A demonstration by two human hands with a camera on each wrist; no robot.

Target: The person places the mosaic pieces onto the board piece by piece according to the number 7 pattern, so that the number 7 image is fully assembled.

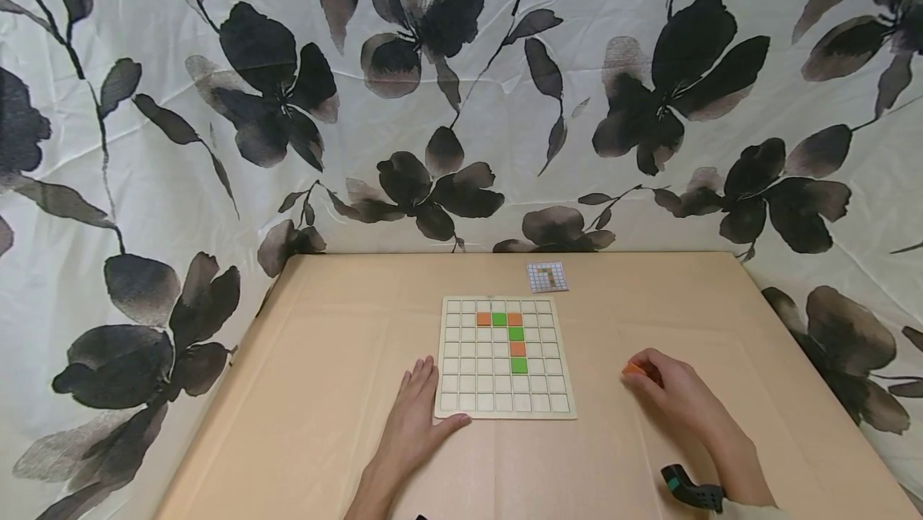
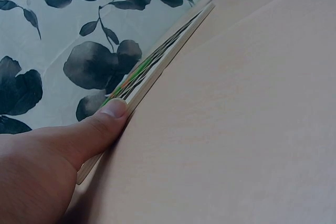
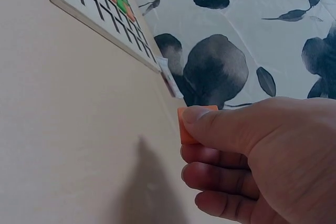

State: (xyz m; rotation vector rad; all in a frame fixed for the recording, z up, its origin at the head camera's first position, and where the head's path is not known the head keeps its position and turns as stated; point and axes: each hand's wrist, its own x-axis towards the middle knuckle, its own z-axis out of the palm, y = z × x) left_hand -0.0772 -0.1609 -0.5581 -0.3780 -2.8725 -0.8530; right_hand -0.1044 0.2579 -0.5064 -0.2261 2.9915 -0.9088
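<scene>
A square white grid board (image 1: 465, 386) lies on the table. Several orange and green tiles sit in its squares: a short row near the top, then a column running down from the row's right end. My left hand (image 1: 411, 425) rests at the board's lower left corner, fingers straight along the left side, thumb (image 2: 113, 111) against the near edge. To the right of the board, my right hand (image 1: 681, 396) pinches an orange square tile (image 3: 187, 130) between thumb and fingers, above the table. Part of that tile is hidden behind the thumb.
A small card (image 1: 548, 277) with a printed grid pattern lies behind the board, near the table's far edge. The light wooden table (image 1: 346, 328) meets a floral cloth (image 1: 548, 103) at the back and sides. A dark band (image 1: 691, 492) circles my right wrist.
</scene>
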